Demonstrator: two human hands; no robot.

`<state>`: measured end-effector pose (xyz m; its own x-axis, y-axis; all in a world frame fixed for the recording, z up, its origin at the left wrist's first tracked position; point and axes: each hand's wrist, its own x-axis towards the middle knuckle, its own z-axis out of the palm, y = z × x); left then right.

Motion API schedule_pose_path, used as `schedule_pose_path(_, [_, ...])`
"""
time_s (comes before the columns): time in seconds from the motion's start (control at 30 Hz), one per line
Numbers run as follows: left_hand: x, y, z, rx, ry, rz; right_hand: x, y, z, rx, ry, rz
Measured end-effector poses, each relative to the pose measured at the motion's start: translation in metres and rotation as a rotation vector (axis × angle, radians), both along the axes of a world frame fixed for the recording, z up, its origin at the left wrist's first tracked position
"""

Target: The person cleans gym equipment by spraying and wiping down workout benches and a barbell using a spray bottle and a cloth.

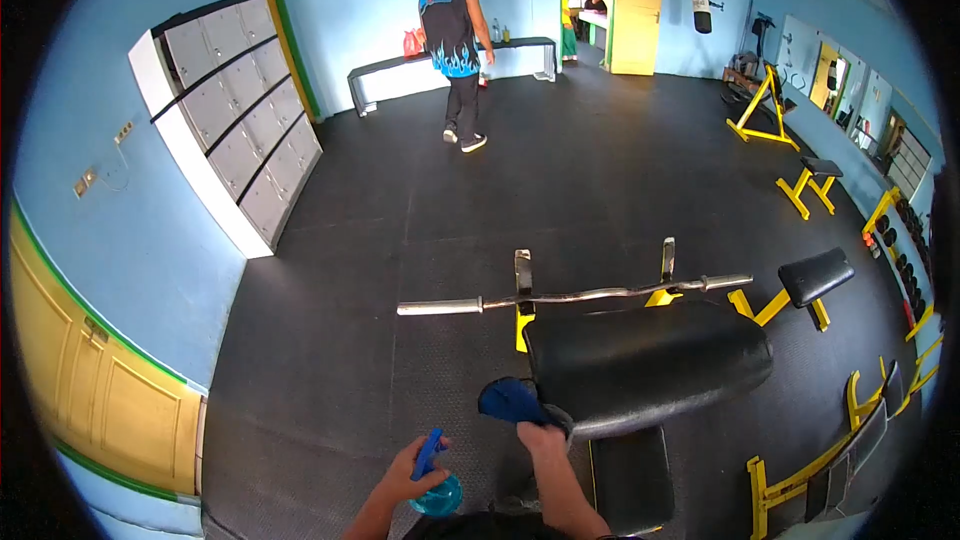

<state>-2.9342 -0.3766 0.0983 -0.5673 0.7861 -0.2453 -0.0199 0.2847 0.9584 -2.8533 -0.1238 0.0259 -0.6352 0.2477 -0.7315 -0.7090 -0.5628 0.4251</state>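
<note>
My left hand (405,470) is wrapped round the neck of a spray bottle (437,496) with a blue trigger head and a teal body. A dark blue cloth (510,400) is gripped in my right hand (541,438), beside the near left corner of a black padded bench (640,360). Behind that pad, a curved metal bar (600,294) rests across two uprights with yellow parts. A black seat (632,480) lies below the pad, to the right of my right forearm.
A person (453,40) walks near a low bench (385,68) by the far wall. Grey lockers (235,90) stand left. Yellow-framed benches (816,276), a dumbbell rack (880,210) and a punching bag (702,10) are on the right.
</note>
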Motion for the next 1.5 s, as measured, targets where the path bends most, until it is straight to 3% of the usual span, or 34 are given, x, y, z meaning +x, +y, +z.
schedule_pose_path(0.07, [-0.008, 0.011, 0.005, -0.065, 0.016, -0.029, -0.013, 0.005, 0.002, 0.266, -0.114, 0.046])
schedule_pose_path(0.1, [-0.012, 0.015, 0.005, -0.129, 0.047, -0.05, -0.016, 0.019, 0.009, 0.268, -0.127, 0.038])
schedule_pose_path(0.2, [-0.031, 0.021, -0.017, -0.067, 0.003, -0.12, -0.025, 0.076, 0.044, 1.109, 0.068, -0.1])
schedule_pose_path(0.3, [-0.05, 0.03, -0.012, -0.17, -0.096, -0.222, -0.017, 0.096, 0.08, 1.077, 0.097, -0.204])
schedule_pose_path(0.37, [-0.069, 0.041, -0.007, -0.176, -0.073, -0.303, -0.006, 0.074, 0.115, 1.228, -0.05, -0.228])
schedule_pose_path(0.43, [-0.09, 0.05, -0.012, -0.166, -0.055, -0.378, -0.002, 0.073, 0.008, 1.832, -1.019, 0.086])
schedule_pose_path(0.5, [-0.113, 0.059, -0.028, -0.019, 0.049, -0.463, -0.007, 0.024, -0.033, 0.891, 0.393, -0.101])
schedule_pose_path(0.53, [-0.122, 0.066, -0.027, -0.004, 0.048, -0.487, -0.01, 0.026, -0.027, 0.909, 0.379, -0.119])
schedule_pose_path(0.67, [-0.139, 0.087, -0.003, -0.12, 0.126, -0.518, 0.006, -0.075, -0.09, 1.25, 0.235, 0.014])
schedule_pose_path(0.77, [-0.148, 0.096, -0.018, -0.166, 0.242, -0.554, -0.006, -0.095, -0.085, 1.468, 0.094, 0.081])
schedule_pose_path(0.93, [-0.145, 0.114, -0.042, -0.207, 0.451, -0.633, -0.039, -0.097, -0.028, 1.756, -0.239, 0.181])
schedule_pose_path(0.97, [-0.146, 0.118, -0.048, -0.24, 0.474, -0.593, -0.046, -0.103, -0.031, 1.754, -0.263, 0.149])
schedule_pose_path(1.03, [-0.154, 0.124, -0.075, -0.259, 0.504, -0.57, -0.057, -0.11, -0.034, 1.475, -0.54, 0.278])
schedule_pose_path(1.1, [-0.164, 0.125, -0.111, 0.113, 0.579, -0.698, -0.058, -0.121, -0.018, 1.476, -0.539, 0.204])
schedule_pose_path(1.13, [-0.157, 0.123, -0.093, 0.122, 0.576, -0.704, -0.056, -0.128, -0.011, 1.475, -0.521, 0.155])
schedule_pose_path(1.2, [-0.135, 0.115, -0.035, 0.271, 0.236, -0.812, -0.045, -0.14, -0.013, 1.514, -0.534, 0.153])
schedule_pose_path(1.27, [-0.131, 0.114, -0.044, 0.264, 0.16, -0.909, -0.029, -0.149, -0.019, 1.55, -0.556, 0.146])
schedule_pose_path(1.33, [-0.128, 0.106, -0.062, 0.25, 0.088, -1.004, -0.02, -0.154, -0.002, 1.971, -1.234, 0.609])
schedule_pose_path(1.37, [-0.127, 0.102, -0.074, 0.209, 0.147, -1.0, -0.015, -0.158, 0.022, 2.028, -1.512, 1.068])
schedule_pose_path(1.43, [-0.127, 0.101, -0.078, 0.177, 0.207, -0.997, -0.015, -0.163, 0.027, 1.954, -1.604, 1.057])
schedule_pose_path(1.5, [-0.127, 0.098, -0.076, -0.05, 0.149, -1.026, -0.01, -0.163, 0.024, 1.873, -1.686, 1.057])
